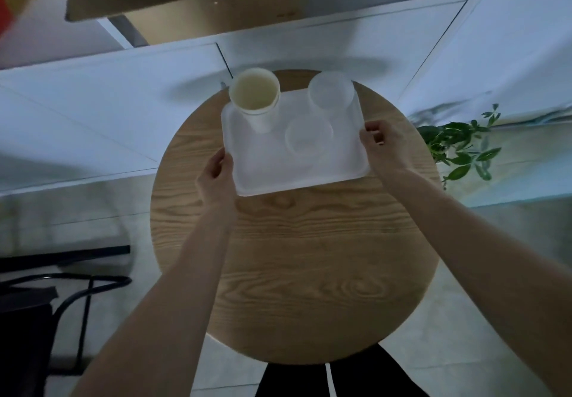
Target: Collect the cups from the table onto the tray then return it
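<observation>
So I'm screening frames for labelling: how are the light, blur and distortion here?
Head view: dim, bluish light; clear cups nearly vanish against the white tray; wide-angle bending at the edges; soft blur up top; each hand reads fine.

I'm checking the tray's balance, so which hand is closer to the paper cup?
Left. The left hand grips the tray edge just below the paper cup. The right hand grips the opposite edge, across the tray from it.

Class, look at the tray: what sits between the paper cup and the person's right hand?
In the head view, a low clear cup stands on the tray between the paper cup and the right hand.
</observation>
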